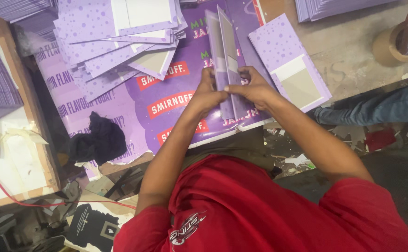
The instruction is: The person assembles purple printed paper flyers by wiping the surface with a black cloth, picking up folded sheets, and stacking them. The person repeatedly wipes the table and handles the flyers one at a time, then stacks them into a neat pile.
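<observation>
Pinching folded card (226,60) edges (2 hands (207,93))

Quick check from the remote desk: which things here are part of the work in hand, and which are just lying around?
In hand:
- folded purple card, held upright by left hand and right hand
- loose pile of purple dotted cards
- single flat card
- purple printed sheet beneath

Lying about:
- dark cloth
- brown tape roll
- red wire
- floor scraps
</observation>
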